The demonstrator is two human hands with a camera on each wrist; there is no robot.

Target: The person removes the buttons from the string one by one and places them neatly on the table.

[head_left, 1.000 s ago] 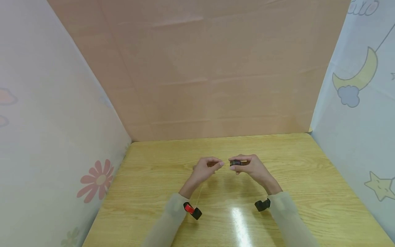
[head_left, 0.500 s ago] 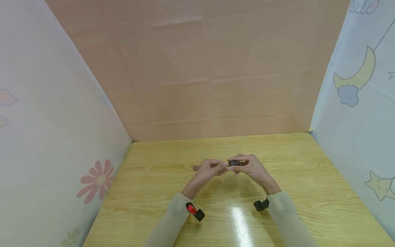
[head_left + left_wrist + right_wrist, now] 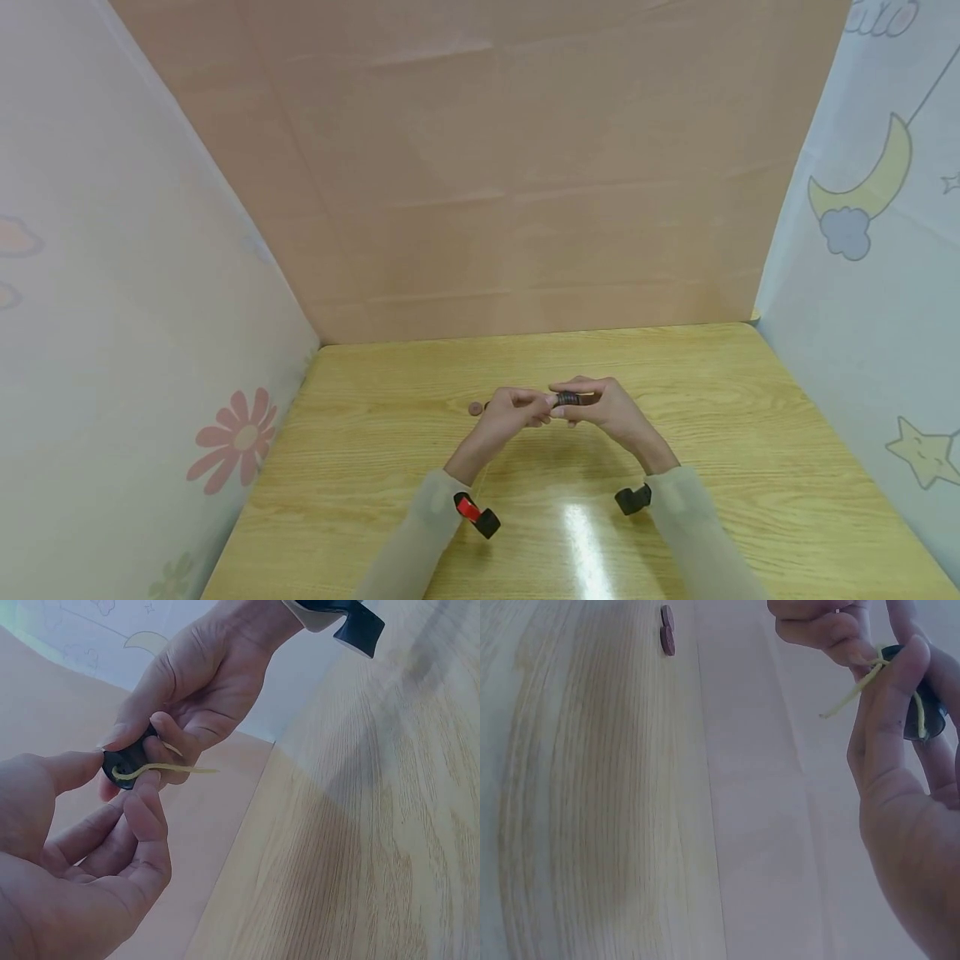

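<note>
In the head view a dark ribbed stack, which looks like discs set face to face (image 3: 568, 399), lies between the thumb and fingers of my right hand (image 3: 618, 417). My left hand (image 3: 510, 417) meets its left end, thumb and fingertips pinching the dark end disc (image 3: 129, 762). Out of a hole in that disc comes a yellow cord (image 3: 169, 768), its free end sticking out past the fingers. The right wrist view has the cord (image 3: 851, 694) hanging loose by the fingertips and another bit of it across the stack's far side. Fingers cover much of the stack.
On the wood-grain table (image 3: 360, 467), just left of my left hand, lies a reddish-brown disc (image 3: 476, 408). A second disc (image 3: 667, 641) is beside it in the right wrist view. A brown backdrop (image 3: 525, 208) and patterned side walls enclose the table.
My left hand has moved right, from a gap beside the stack to touching its end. The right hand has shifted slightly left. The reddish-brown disc on the table has come into fuller sight.
</note>
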